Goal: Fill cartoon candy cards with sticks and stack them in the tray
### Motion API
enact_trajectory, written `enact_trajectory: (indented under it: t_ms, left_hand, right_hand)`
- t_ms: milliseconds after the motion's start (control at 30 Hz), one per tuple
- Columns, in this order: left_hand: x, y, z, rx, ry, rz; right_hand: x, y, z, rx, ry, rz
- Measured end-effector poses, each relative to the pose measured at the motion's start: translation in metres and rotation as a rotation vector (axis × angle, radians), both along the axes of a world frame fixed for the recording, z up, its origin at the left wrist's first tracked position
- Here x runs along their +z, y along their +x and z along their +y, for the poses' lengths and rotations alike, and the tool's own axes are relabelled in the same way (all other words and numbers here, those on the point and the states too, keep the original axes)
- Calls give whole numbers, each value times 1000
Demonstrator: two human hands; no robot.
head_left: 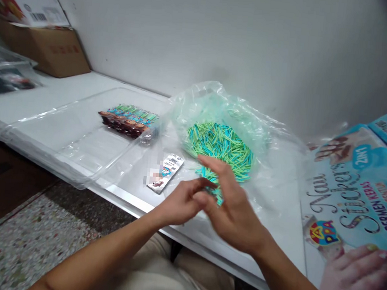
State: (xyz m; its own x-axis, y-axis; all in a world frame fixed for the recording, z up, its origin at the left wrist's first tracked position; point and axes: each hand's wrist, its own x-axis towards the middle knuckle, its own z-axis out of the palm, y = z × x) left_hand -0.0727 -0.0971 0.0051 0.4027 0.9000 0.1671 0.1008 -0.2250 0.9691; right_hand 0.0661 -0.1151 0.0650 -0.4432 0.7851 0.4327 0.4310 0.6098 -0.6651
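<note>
My left hand (182, 203) is over the table's front edge, its fingers curled in and partly hidden by my right hand. What it holds, if anything, does not show. My right hand (233, 214) touches or nearly touches it, with the index finger stretched out and the thumb apart. Just beyond both hands lies a heap of thin green and blue sticks (222, 147), spilling from a clear plastic bag (204, 101). Left of my hands, a small white printed packet (166, 173) lies flat on the table.
A clear plastic tray (71, 107) on the white table holds a stack of printed packets (130, 119). Cardboard boxes (53, 49) and a bagged bundle (8, 74) stand at the far left. A blue printed candy box (362, 191) is at the right. A wall runs behind.
</note>
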Motion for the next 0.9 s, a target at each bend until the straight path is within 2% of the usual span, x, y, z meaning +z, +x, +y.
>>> enact_trajectory:
  t_ms: [67, 100, 200, 267, 367, 500, 667, 800, 900]
  left_hand:
    - [7, -8, 2, 32, -106, -102]
    - [11, -13, 4, 53, -154, -162]
    - [21, -22, 6, 106, -193, -274]
    - [25, -23, 6, 132, -175, -312]
    - [29, -22, 4, 171, -183, -386]
    - [34, -23, 4, 232, -238, -474]
    - [40, -28, 6, 255, -252, -487]
    - [33, -28, 4, 206, -259, -560]
    - [28, -29, -3, 244, -265, -508]
  right_hand:
    - [-6, 5, 2, -144, -107, 194]
    - [-11, 6, 4, -172, -189, 238]
    - [-34, 3, 5, -71, -447, 213]
    - [-49, -3, 4, -1, -522, 268]
    - [-58, -12, 2, 8, -539, 347]
    - [-53, -16, -1, -36, -526, 297]
    - [-53, -17, -1, -52, -501, 244]
    - [-51, -17, 2, -163, -484, 397]
    - [-46, -18, 3, -173, -459, 439]
